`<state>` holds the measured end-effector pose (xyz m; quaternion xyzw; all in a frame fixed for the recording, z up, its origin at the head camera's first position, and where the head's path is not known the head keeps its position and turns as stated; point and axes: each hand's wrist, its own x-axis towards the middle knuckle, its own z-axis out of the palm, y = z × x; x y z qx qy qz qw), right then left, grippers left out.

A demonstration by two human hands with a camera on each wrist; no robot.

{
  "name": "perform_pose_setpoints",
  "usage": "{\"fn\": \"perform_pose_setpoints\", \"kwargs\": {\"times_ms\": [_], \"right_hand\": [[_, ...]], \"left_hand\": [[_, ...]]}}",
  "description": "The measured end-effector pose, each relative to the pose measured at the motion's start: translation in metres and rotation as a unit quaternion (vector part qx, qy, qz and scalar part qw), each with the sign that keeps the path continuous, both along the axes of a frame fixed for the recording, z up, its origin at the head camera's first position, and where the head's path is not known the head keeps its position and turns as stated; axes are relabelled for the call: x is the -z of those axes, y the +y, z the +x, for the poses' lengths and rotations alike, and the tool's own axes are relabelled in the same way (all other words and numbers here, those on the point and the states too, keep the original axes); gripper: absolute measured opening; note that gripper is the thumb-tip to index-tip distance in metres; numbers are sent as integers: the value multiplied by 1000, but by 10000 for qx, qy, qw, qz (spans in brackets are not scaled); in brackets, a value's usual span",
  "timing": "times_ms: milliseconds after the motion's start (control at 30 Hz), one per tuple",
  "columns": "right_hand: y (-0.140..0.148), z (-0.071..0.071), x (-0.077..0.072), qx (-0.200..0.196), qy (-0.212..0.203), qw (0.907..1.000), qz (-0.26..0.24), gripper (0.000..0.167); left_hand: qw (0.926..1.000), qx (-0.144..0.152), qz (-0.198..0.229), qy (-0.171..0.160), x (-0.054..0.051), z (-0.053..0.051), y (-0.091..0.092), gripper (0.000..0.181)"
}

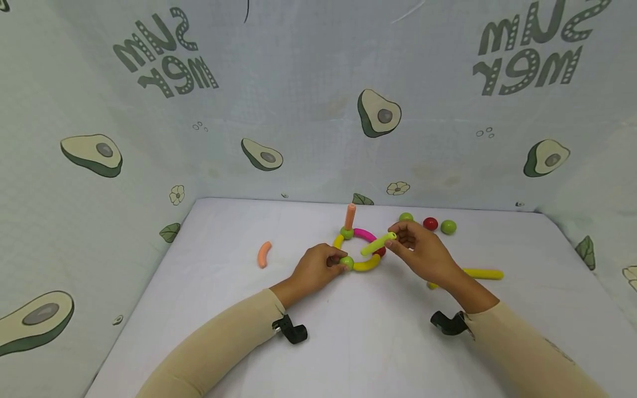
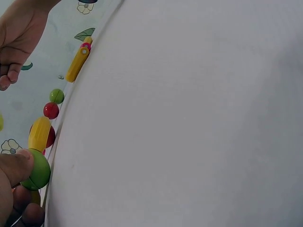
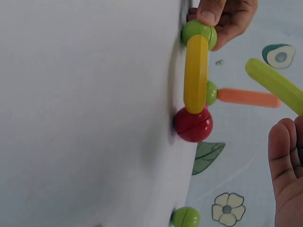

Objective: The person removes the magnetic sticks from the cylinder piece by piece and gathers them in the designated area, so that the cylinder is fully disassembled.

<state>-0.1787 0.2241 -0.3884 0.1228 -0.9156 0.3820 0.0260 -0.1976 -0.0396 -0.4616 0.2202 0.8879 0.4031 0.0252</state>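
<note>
A ring of curved sticks and balls lies on the white table: yellow curved pieces (image 1: 367, 263), a pink curved piece (image 1: 365, 235), green balls and a red ball (image 3: 194, 125). My left hand (image 1: 316, 269) pinches the near green ball (image 1: 347, 262) of this ring between thumb and fingers. From the far green ball (image 1: 346, 233) an orange rod (image 1: 350, 216) stands upright. My right hand (image 1: 423, 254) holds a lime-green rod (image 1: 378, 244) by one end, tilted above the ring's right side. In the right wrist view, the rod's free end is apart from the balls.
Loose green balls (image 1: 448, 227) and a red ball (image 1: 430, 224) lie behind my right hand. Yellow rods (image 1: 484, 273) rest right of it, partly hidden by my wrist. An orange curved piece (image 1: 264, 255) lies to the left. A printed curtain (image 1: 318, 110) hangs behind the table.
</note>
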Motion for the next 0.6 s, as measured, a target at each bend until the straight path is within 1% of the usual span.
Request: {"fn": "perform_pose_setpoints", "kwargs": {"times_ms": [267,467,600], "right_hand": [[24,4,2,59,-225,9997,-49,29],[36,5,0,135,-482,9987,-99,30],[44,5,2,144,-470,9988,12,31]], "left_hand": [[10000,25,-41,-34,0,0,0,28],[10000,35,-33,-27,-4,1,0,28],[10000,40,-32,-63,-4,1,0,28]]}}
